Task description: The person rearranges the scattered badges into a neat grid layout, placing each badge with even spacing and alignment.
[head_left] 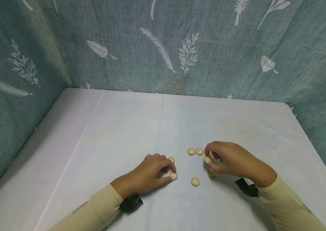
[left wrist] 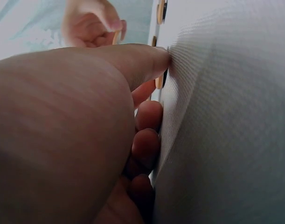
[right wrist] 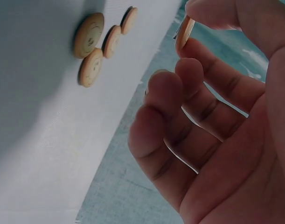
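My left hand (head_left: pixel 151 173) rests low on the table, thumb and index finger pinching the edges of a round, pale wooden button (head_left: pixel 173 175). Partly hidden behind its knuckles lies another button (head_left: pixel 171 159). Raised above the cloth, my right hand (head_left: pixel 232 160) holds a button (right wrist: pixel 184 32) on edge between thumb and index finger; its other fingers are loosely bent. Below that hand a darker, shaded button (head_left: pixel 212 174) lies on the table. A single button (head_left: pixel 195 181) lies between the hands, nearer to me.
Two buttons lie side by side farther back, a left one (head_left: pixel 191 151) and a right one (head_left: pixel 199 151). White cloth covers the table (head_left: pixel 116 128). A green-blue curtain (head_left: pixel 134 48) with white leaf prints stands behind and along both sides.
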